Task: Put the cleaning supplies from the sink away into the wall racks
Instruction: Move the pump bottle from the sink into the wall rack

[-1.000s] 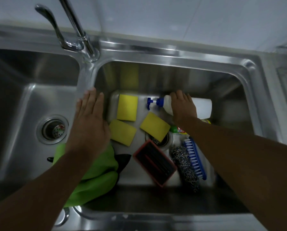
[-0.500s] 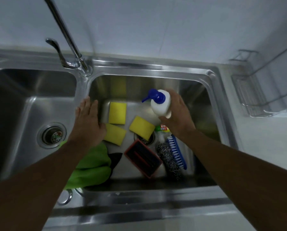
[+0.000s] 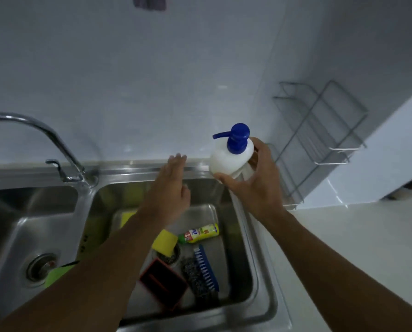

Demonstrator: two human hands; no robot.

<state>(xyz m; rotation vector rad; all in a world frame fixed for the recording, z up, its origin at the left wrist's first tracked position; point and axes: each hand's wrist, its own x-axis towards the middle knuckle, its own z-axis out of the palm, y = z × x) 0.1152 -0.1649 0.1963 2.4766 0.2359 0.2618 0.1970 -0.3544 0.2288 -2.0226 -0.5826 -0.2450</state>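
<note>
Head view: my right hand (image 3: 255, 185) wrapped the pump bottle (image 3: 231, 156); left (image 3: 169, 188) spread, empty. Best kept upright toward the wall rack (image 3: 320, 130).

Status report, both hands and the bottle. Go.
Right hand gripping white pump bottle, upright, above sink rim. Left hand open, empty. Wire rack to the right, nothing between.

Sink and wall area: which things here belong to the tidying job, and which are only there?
Job: pump bottle in right hand, yellow sponge, detergent bottle, blue brush, steel scourer, wall rack.
Only there: faucet, left basin drain.
</note>
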